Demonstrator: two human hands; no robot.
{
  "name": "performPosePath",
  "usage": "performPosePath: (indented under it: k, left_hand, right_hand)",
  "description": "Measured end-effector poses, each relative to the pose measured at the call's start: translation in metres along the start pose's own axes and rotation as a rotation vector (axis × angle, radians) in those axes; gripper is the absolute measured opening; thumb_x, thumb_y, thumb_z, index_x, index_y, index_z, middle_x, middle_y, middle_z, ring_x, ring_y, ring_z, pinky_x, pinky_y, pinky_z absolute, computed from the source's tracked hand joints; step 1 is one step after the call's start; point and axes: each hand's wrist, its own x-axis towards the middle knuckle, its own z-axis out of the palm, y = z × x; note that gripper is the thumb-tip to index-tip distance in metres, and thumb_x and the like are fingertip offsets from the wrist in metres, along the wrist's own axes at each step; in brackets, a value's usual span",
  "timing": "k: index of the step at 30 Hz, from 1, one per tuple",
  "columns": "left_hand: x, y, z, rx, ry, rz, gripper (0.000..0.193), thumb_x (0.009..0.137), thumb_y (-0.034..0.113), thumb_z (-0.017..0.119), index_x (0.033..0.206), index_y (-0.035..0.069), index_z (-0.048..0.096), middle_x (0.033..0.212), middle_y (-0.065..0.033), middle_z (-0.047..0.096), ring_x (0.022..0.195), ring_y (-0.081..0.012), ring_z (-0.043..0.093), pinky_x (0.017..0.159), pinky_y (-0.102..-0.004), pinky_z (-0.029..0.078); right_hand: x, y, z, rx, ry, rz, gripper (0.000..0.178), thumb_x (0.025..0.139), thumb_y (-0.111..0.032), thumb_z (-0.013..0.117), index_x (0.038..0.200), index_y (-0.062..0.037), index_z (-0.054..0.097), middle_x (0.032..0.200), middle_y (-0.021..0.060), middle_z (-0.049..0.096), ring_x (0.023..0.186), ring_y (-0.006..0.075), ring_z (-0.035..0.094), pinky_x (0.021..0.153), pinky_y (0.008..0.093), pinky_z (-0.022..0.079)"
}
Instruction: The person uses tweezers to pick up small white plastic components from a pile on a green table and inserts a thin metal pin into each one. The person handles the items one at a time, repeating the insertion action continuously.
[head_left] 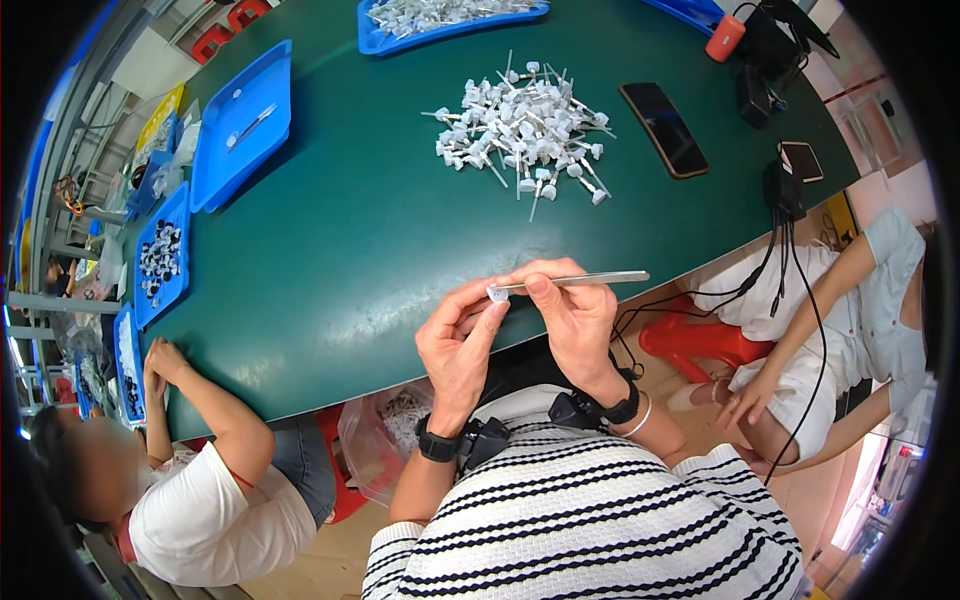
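Observation:
Between the thumb and fingers of my left hand (pixel 460 345) is a small white plastic piece (pixel 497 294), pinched just above the table's near edge. My right hand (pixel 572 325) is closed on slim silver tweezers (pixel 605 279). Their broad end points right, and their narrow end reaches the white piece. How the tips meet it is too small to tell. Beyond my hands, on the green table (pixel 360 280), lies a loose pile of white plastic parts with thin stems (pixel 525 130).
Right of the pile lies a phone (pixel 664 130). Blue trays hold more white parts (pixel 440 15), dark parts (pixel 160 262) and a few pieces (pixel 245 130). Black cables (pixel 785 235) hang over the right edge. One person sits at the left (pixel 220 500), another at the right (pixel 850 310).

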Motion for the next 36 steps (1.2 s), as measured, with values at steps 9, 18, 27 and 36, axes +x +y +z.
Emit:
performPosePath:
  k: [9,18,27,36]
  left_hand:
    - [-0.0030,-0.0017,-0.0022,0.037,-0.001,-0.018,0.026,0.089,-0.006,0.068,0.115,-0.006,0.065,0.110,-0.0119,0.068,0.099,-0.0163,0.067,0.088,-0.0264,0.056]
    - [-0.0029,-0.0024,-0.0013,0.033,-0.015,0.002,0.026,0.088,-0.005,0.069,0.115,-0.006,0.065,0.113,-0.0124,0.067,0.100,-0.0163,0.067,0.088,-0.0263,0.056]
    - [-0.0039,-0.0066,-0.0017,-0.001,0.002,0.005,0.026,0.088,-0.005,0.069,0.114,-0.006,0.066,0.113,-0.0126,0.067,0.100,-0.0168,0.067,0.089,-0.0271,0.055]
    - [-0.0018,-0.0041,0.0003,-0.023,-0.008,-0.003,0.027,0.089,-0.004,0.069,0.115,-0.006,0.066,0.113,-0.0126,0.067,0.100,-0.0161,0.066,0.088,-0.0266,0.055]
  right_hand:
    - [0.0010,-0.0012,0.0023,0.006,0.027,0.004,0.017,0.098,-0.010,0.062,0.094,0.0056,0.069,0.090,0.0076,0.071,0.078,0.0119,0.064,0.071,0.0257,0.052]
    - [0.0010,-0.0061,0.0010,-0.004,0.026,-0.030,0.016,0.097,-0.008,0.063,0.094,0.0060,0.069,0.088,0.0077,0.071,0.076,0.0115,0.064,0.069,0.0257,0.052]
    - [0.0009,-0.0047,0.0002,-0.061,-0.007,-0.051,0.016,0.096,-0.009,0.064,0.094,0.0060,0.070,0.086,0.0077,0.072,0.072,0.0120,0.064,0.066,0.0256,0.051]
    - [0.0007,-0.0058,0.0025,-0.066,0.028,-0.050,0.016,0.096,-0.009,0.064,0.092,0.0060,0.070,0.086,0.0087,0.072,0.071,0.0127,0.064,0.064,0.0260,0.051]
